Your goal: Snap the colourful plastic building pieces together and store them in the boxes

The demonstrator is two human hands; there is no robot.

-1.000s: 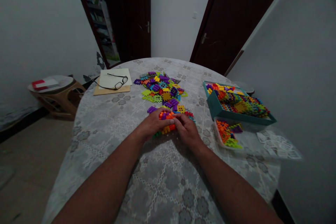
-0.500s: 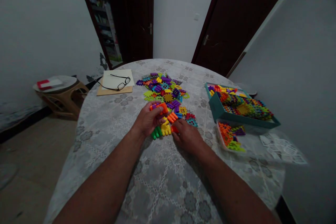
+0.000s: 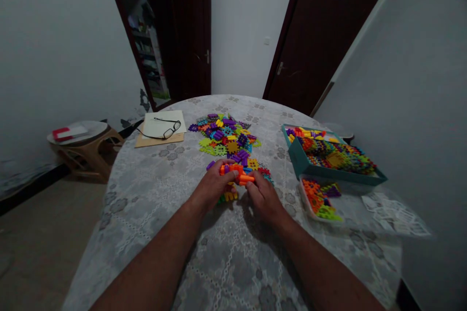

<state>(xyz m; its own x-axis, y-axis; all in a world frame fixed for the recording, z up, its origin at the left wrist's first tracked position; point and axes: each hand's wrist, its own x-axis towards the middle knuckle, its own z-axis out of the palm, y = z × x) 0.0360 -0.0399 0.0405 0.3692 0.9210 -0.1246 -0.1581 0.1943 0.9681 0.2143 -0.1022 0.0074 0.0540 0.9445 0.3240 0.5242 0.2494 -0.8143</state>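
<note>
Over the near end of the toy pile, my left hand [image 3: 215, 182] is closed round a small orange and purple cluster of plastic building blocks [image 3: 233, 169]. My right hand [image 3: 264, 194] pinches an orange building block [image 3: 246, 180], which meets the cluster; whether the two are joined I cannot tell. Yellow blocks [image 3: 230, 195] and a bit of green lie on the table just below, partly hidden by my left hand. Beyond my fingers spreads a pile of colourful interlocking blocks [image 3: 232, 146].
A teal box [image 3: 299, 160] full of blocks stands on the right, with a clear plastic tub [image 3: 303, 197] of pieces before it. Nearby lies a plastic bag of white pieces [image 3: 396, 214]. Eyeglasses [image 3: 168, 132] rest on paper at the left of the round table [image 3: 146, 233].
My right hand has lifted an orange block from the table up to the cluster in my left hand. The view has tilted up, bringing a wall clock into sight.
</note>
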